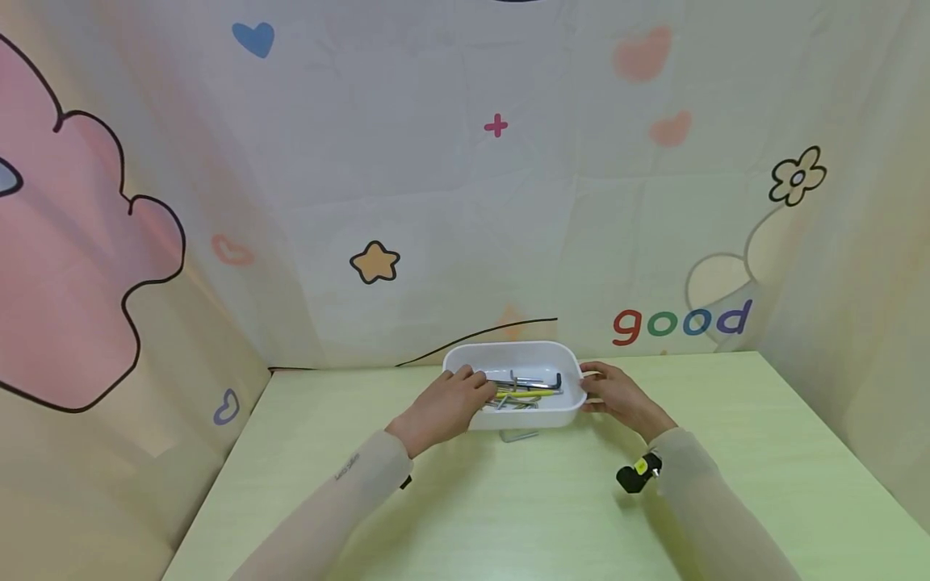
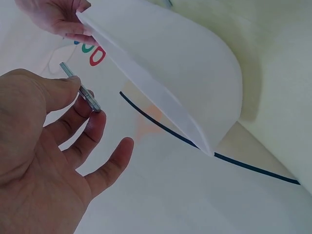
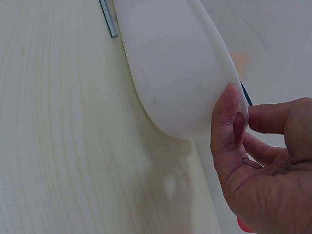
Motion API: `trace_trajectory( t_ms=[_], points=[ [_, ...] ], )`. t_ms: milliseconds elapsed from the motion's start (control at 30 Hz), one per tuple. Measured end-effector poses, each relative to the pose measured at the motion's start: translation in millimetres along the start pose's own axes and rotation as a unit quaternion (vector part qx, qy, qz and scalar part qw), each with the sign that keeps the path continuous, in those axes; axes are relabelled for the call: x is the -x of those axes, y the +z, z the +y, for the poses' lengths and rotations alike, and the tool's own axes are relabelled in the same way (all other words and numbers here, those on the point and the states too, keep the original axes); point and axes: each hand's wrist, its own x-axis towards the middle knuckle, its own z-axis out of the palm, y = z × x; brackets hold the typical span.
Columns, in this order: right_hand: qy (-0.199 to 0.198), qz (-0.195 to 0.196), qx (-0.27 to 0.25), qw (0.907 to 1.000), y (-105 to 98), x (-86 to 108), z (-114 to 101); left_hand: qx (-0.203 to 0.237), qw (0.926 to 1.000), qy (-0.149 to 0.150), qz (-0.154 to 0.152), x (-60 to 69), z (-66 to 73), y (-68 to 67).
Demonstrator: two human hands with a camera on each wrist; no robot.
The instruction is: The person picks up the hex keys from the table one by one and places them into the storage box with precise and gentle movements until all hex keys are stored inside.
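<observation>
A white plastic tray (image 1: 523,418) with rounded corners stands at the back of the table. Inside it lie several metal hex keys (image 1: 517,403) and a thin yellow stick-like piece (image 1: 529,394). My left hand (image 1: 446,407) is over the tray's left end. In the left wrist view, its thumb and fingers pinch a short silver metal rod (image 2: 80,87); the rod's full shape is hidden. On the other side, my right hand (image 1: 617,395) grips the tray's right rim between thumb and fingers, seen closer in the right wrist view (image 3: 263,161).
An L-shaped hex key (image 1: 519,436) lies on the pale wooden table (image 1: 508,516) just in front of the tray. Right behind the tray hangs a printed curtain (image 1: 450,202). A black device (image 1: 638,474) hangs at the right wrist.
</observation>
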Motion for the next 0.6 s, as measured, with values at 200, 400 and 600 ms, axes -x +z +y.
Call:
trace_trajectory(
  t_ms=[200,400,600],
  points=[
    [0.003,-0.001,-0.002,1.0000,0,1.8,0,0.011,0.9998,-0.009,-0.014,-12.2,-4.1,-0.7],
    [0.002,0.002,-0.001,1.0000,-1,0.8,0,0.028,0.9986,-0.030,-0.035,-25.4,-8.4,-0.4],
    [0.003,0.003,0.001,1.0000,-1,0.8,0,0.058,0.9954,-0.052,-0.055,-36.5,-13.9,-0.2]
  ],
)
